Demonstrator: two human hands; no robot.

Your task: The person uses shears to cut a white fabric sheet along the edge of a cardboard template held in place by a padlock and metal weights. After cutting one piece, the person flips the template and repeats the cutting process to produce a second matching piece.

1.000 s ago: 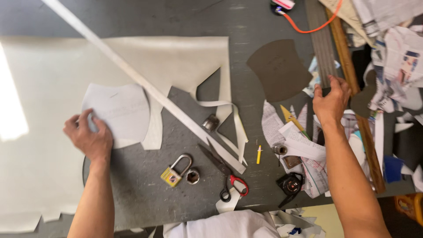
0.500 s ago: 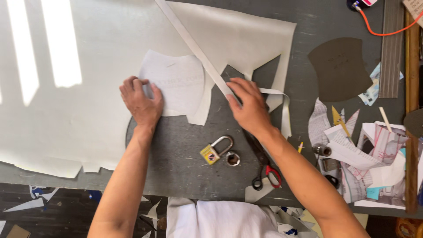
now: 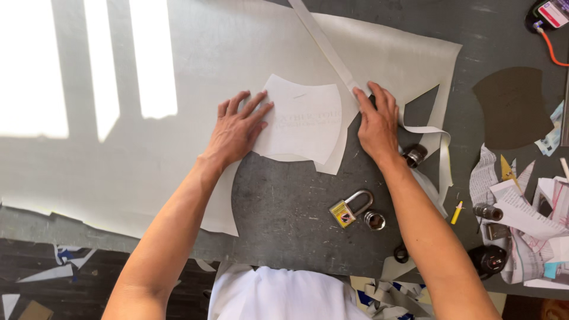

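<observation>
left hand point(image 3: 237, 127) flat, fingers spread, on paper pattern piece point(image 3: 303, 118) | right hand point(image 3: 376, 121) flat on its other edge, gripping nothing | pattern between hands, atop pale sheet point(image 3: 195, 65) | padlock point(image 3: 348, 208) just below right wrist (small metal ring beside it)

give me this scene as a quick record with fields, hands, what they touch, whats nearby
left hand: flat on the left edge of the paper pattern
right hand: flat on the pattern's right edge
under pattern: large pale sheet on a dark table
nearby: padlock, metal socket, yellow pencil
right side: dark cut piece, paper scraps
</observation>
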